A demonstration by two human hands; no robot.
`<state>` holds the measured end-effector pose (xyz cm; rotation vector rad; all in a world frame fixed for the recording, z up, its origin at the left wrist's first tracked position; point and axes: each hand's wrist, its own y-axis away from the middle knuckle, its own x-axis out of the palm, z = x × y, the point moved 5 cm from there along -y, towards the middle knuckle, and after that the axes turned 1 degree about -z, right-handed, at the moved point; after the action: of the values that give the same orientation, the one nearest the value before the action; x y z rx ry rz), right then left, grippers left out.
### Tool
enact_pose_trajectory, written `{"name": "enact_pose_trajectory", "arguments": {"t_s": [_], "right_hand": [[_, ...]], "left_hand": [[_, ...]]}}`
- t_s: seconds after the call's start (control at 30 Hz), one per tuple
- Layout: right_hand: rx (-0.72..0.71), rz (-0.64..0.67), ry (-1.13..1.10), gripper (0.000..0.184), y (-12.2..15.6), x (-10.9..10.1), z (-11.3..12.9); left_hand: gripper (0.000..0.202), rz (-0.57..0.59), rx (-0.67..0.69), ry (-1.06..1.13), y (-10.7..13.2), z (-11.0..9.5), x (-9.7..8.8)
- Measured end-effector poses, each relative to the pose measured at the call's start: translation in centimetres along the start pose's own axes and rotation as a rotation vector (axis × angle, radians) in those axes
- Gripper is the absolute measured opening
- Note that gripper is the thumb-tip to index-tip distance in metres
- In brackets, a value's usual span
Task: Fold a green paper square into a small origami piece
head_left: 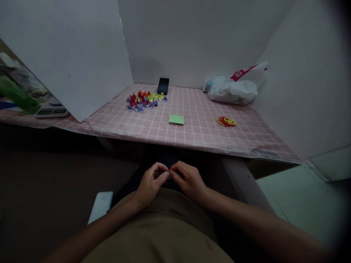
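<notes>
My left hand [151,182] and my right hand [187,179] meet over my lap, below the front edge of the table. Both pinch a tiny folded piece [170,174] between fingertips; it is too small and dark to name. On the pink checked tablecloth [197,131] lies a small stack of green paper squares [176,119]. Further back sits a cluster of several small folded paper shapes [144,100] in purple, red, orange and yellow-green.
A black phone [163,86] leans against the back wall. A white plastic bag [234,87] lies at the back right, a red and yellow paper piece [226,121] in front of it. White boards wall the table. A scale [51,111] sits far left.
</notes>
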<state>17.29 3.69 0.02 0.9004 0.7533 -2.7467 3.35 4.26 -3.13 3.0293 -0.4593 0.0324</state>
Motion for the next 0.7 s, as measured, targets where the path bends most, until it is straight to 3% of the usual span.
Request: {"name": "enact_pose_trajectory", "arguments": {"t_s": [0.47,0.7], "right_hand": [[-0.038,0.049,0.006,0.015,0.16,0.36,-0.07],[0.007,0.031,-0.031,0.014,0.03,0.11,-0.20]], "left_hand": [[0.011,0.027,-0.093,0.020,0.01,-0.57,-0.16],[0.019,0.048,-0.117,0.005,-0.12,-0.42,-0.46]]}}
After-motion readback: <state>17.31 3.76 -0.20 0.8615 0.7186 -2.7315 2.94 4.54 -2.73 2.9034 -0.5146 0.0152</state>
